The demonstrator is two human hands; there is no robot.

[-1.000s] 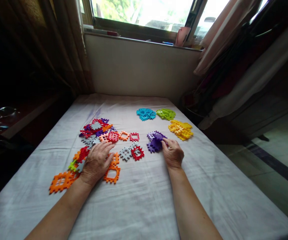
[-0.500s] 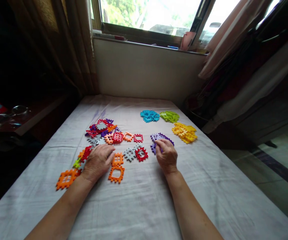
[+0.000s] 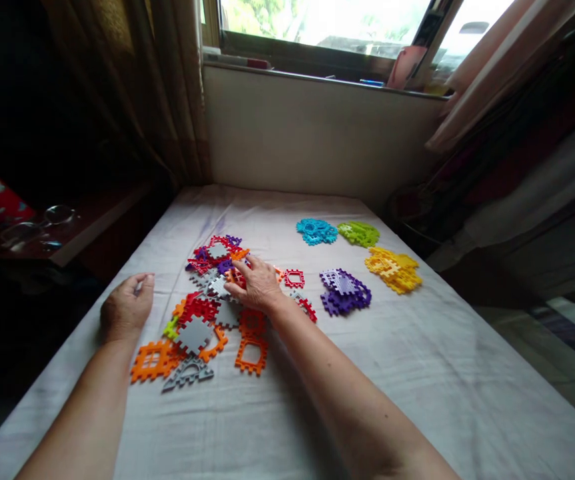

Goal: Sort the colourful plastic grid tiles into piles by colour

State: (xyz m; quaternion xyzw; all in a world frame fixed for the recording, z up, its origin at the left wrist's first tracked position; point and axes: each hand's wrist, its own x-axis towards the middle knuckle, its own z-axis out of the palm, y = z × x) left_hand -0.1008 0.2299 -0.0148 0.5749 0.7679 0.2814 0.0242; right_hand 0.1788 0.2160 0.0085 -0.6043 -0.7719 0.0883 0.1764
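Note:
My right hand (image 3: 257, 285) reaches over the mixed pile of interlocking plastic pieces, fingers apart, touching or just above orange and purple ones. Under and around it lie red pieces (image 3: 200, 310), grey square pieces (image 3: 194, 335) and an orange frame piece (image 3: 251, 355). A grey arched piece (image 3: 188, 373) lies at the pile's near side. Left of the pile, my left hand (image 3: 126, 307) rests by the cloth's edge with curled fingers; nothing shows in it. To the right sits a purple pile (image 3: 347, 297) topped by a lilac window piece (image 3: 338, 281).
Separate piles of blue pieces (image 3: 316, 231), green pieces (image 3: 358, 233) and yellow pieces (image 3: 394, 270) lie at the back right of the cloth-covered surface (image 3: 367, 387). A dark side table (image 3: 87, 233) with glasses (image 3: 60, 214) stands left. A wall with a window closes the far side.
My right hand has left the purple pieces and moved left to the mixed pile. My left hand has drawn back left, off the pile, uncovering grey pieces. The view has shifted slightly.

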